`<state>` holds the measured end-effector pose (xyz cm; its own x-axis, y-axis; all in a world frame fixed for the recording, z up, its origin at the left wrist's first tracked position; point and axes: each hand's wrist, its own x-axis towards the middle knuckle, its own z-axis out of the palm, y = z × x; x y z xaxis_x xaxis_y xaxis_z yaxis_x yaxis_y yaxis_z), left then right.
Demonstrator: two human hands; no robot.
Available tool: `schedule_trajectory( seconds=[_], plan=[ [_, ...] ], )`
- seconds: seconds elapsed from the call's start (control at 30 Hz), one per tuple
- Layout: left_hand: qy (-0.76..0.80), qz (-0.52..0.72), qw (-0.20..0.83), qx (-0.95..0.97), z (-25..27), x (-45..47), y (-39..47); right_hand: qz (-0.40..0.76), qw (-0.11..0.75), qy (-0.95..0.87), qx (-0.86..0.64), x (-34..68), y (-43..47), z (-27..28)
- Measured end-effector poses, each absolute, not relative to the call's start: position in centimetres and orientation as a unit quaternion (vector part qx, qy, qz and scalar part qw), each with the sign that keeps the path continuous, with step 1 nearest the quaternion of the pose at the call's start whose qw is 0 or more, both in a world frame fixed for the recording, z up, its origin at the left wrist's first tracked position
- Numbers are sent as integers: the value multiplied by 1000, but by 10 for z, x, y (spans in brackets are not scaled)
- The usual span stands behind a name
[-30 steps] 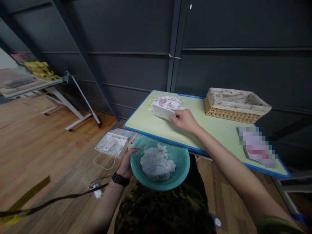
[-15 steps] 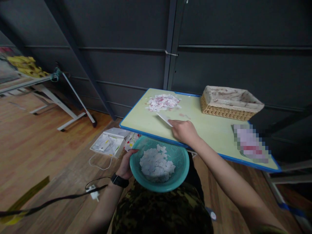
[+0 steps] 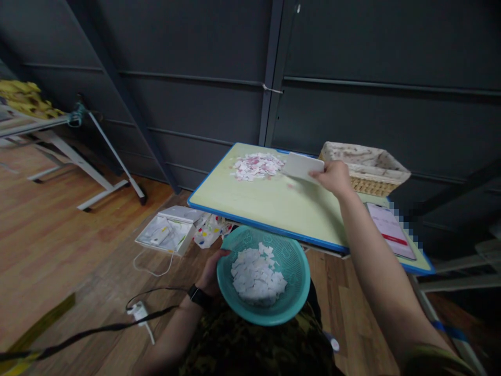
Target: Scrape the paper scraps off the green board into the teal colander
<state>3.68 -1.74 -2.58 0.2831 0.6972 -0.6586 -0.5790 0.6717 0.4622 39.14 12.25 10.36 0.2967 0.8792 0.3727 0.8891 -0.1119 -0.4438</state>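
Observation:
My left hand [image 3: 213, 269] grips the left rim of a turquoise plastic colander [image 3: 299, 292], held at my lap just below the table edge. Inside the colander lies a heap of torn white paper scraps [image 3: 258, 279]. My right hand [image 3: 334, 177] is closed on the right end of a flat white scraper [image 3: 303, 166], raised over the tabletop in front of the wicker basket. To the scraper's left, a pile of white and pinkish paper scraps [image 3: 256, 166] is spread on the pale yellow table [image 3: 242, 198].
A cloth-lined wicker basket [image 3: 376, 185] stands at the back right of the table. Near the right edge lies a phone [image 3: 391, 232], partly pixelated. On the floor at left are an open white box [image 3: 164, 235], a spotted bag [image 3: 209, 232] and a power adapter [image 3: 138, 312] with cables.
My right hand has moved right and away from me with the scraper, from the near side of the pile toward the basket. The colander, in my left hand, sits slightly lower and further right in view.

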Motion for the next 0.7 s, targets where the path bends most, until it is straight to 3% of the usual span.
schedule_trajectory(
  seconds=[0.13,0.27,0.7],
  plan=[
    [432,375,820,35,-44,39,-23,127,420,-546,-713,411,145,84],
    [425,357,832,12,-68,42,-30,161,477,-502,-703,418,147,66],
    [417,395,818,4,-85,48,-39,116,402,-530,-738,406,154,62]
  ],
)
